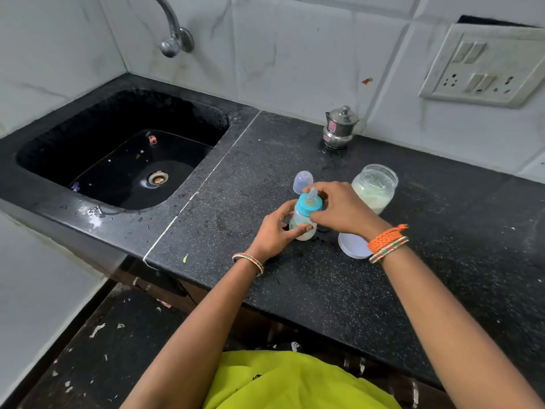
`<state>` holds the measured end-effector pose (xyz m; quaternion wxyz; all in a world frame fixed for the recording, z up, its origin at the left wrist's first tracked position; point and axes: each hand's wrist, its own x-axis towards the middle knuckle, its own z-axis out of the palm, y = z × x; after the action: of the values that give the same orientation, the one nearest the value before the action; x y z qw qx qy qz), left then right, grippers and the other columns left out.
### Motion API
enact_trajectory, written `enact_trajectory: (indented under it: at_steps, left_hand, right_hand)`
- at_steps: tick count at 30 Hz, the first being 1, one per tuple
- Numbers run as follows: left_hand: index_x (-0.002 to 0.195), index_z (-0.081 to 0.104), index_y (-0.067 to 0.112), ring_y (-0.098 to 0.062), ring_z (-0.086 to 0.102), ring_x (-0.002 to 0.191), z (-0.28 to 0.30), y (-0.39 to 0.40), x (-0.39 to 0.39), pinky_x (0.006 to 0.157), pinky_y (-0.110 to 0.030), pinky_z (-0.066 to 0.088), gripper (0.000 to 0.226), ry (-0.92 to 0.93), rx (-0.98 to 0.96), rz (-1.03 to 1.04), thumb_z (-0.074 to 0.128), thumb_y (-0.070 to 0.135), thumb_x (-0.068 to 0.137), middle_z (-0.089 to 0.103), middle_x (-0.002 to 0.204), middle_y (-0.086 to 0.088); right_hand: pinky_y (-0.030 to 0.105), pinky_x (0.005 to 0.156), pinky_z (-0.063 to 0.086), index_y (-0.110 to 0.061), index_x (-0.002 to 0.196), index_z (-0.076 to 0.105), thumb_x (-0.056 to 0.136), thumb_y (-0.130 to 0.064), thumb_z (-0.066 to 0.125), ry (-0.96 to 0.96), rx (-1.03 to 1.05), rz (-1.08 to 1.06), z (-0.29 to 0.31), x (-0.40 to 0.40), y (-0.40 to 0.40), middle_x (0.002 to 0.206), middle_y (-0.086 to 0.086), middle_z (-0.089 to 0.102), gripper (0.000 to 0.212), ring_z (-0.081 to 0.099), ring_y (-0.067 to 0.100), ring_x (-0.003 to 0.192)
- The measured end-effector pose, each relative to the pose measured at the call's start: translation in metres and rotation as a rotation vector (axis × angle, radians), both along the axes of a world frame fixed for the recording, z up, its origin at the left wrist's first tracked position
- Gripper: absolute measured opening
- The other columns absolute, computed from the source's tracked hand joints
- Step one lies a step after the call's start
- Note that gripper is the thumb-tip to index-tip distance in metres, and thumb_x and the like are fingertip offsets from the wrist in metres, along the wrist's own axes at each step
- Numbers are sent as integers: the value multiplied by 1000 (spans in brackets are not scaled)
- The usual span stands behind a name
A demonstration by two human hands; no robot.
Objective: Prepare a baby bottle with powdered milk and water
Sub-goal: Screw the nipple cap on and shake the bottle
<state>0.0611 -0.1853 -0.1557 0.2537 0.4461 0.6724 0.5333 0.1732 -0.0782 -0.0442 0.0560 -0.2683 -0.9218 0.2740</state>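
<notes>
The black speckled counter carries a baby bottle, clear cap, powder jar, white lid and steel pot.

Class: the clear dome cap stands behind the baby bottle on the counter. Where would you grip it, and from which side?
Grip the clear dome cap across its rounded sides, coming from above. It stands upright with its dome upward, and the baby bottle and both hands crowd its front.

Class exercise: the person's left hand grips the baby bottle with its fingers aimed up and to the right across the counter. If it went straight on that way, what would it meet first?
Probably the right hand, which grips the bottle's blue collar just past the left hand; depth is unclear.
</notes>
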Motion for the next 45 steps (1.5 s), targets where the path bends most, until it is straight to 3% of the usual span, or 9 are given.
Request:
enact_trajectory:
  at_steps: [5, 10, 15, 18, 21, 27, 32, 39, 45]
  left_hand:
    - [132, 48, 21, 9, 59, 86, 3, -2, 8, 75, -10, 45, 51, 46, 11, 18, 68, 20, 85, 63, 112, 8]
    - [129, 51, 23, -1, 60, 79, 5, -2, 3, 77, -26, 50, 51, 138, -39, 43, 69, 23, 82, 66, 100, 8]
    - [124, 52, 27, -10, 64, 105, 6, 2, -4, 96, -35, 50, 57, -17, -70, -54, 78, 27, 74, 65, 117, 7]
    - [128, 48, 26, -16, 60, 115, 16, 5, -19, 103, -43, 46, 67, -90, -203, -253, 80, 29, 69, 63, 124, 1]
    - [136, 38, 15, -16, 55, 120, 20, 9, -18, 108, -38, 41, 63, -185, -264, -372, 68, 3, 83, 57, 129, -2]
    - [136, 37, 12, -17, 53, 123, 14, 8, -24, 109, -39, 40, 59, -182, -292, -375, 63, -1, 85, 55, 131, -3]
    - [137, 38, 16, -15, 57, 114, 8, 3, -3, 100, -32, 45, 61, 66, -165, -157, 68, 11, 85, 58, 123, 2]
    - [121, 47, 16, -11, 62, 99, -2, 6, 53, 79, -24, 49, 41, -15, 81, 415, 64, 27, 86, 65, 110, 1]
    - [129, 44, 18, -8, 61, 99, -3, 8, 38, 80, -22, 48, 48, 54, 69, 329, 66, 19, 86, 63, 113, 5]
  right_hand:
    - [31, 64, 44, -10, 93, 65, 68, -27, 72, 144, 119, -202, -21, -9, -21, 90, 10, 66, 31, 62, 24, 86]
    - [36, 77, 50, -10, 106, 64, 77, -41, 73, 199, 189, -338, -30, -5, -33, 100, 9, 64, 43, 59, 23, 95]
    - [32, 90, 44, -15, 127, 57, 82, -37, 71, 116, 22, -109, -31, 7, -11, 112, 5, 54, 52, 53, 20, 108]
    - [20, 109, 18, -13, 142, 42, 90, -13, 64, 19, -193, 166, -22, 13, 14, 148, 4, 41, 57, 23, 14, 142]
    - [23, 111, 11, -17, 146, 34, 93, -8, 58, -35, -374, 288, -18, 15, 29, 155, 0, 29, 58, 5, 7, 142]
    - [40, 112, 37, -7, 135, 48, 88, 0, 62, 170, -574, 223, -36, 7, 20, 137, 8, 53, 49, 49, 16, 128]
    - [50, 107, 36, -28, 129, 57, 79, -25, 72, 361, -312, -117, -74, 10, 4, 119, 5, 63, 52, 54, 19, 116]
    - [26, 88, 13, -29, 131, 55, 87, -17, 63, 473, -63, -435, -67, -11, -53, 93, -7, 40, 46, 45, 18, 99]
    - [39, 102, 28, -29, 129, 54, 89, -34, 60, 409, -90, -370, -67, -10, -34, 110, 6, 62, 41, 52, 22, 107]
